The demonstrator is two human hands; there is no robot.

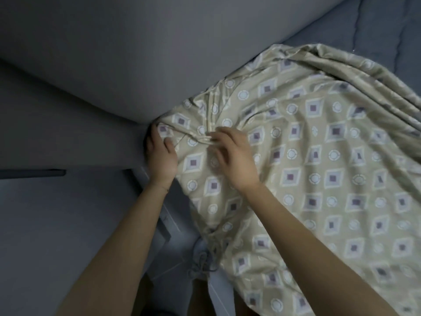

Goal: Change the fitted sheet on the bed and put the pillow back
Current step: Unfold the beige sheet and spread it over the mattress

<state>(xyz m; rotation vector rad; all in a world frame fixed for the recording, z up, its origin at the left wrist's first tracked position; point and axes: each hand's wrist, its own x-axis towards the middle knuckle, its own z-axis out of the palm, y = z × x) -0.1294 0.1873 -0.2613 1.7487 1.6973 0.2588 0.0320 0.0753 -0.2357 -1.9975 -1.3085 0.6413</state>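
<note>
Both bare forearms reach up from the lower edge. The left hand (161,156) clamps its grip round the corner of the fitted sheet (319,179), thumb on top and fingers curled over the edge, hard against a grey padded panel (114,53). The right hand (234,158), just beside it, is blurred at a bunch of folds; I cannot tell whether its grip is closed. The sheet, beige with diamonds and rings, lies rumpled over the bed. Beyond it, the quilted blue-grey mattress (376,30) lies bare.

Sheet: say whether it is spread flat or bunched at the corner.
Bunched: the sheet gathers in folds between left hand and right hand; bare mattress shows beyond.
</note>
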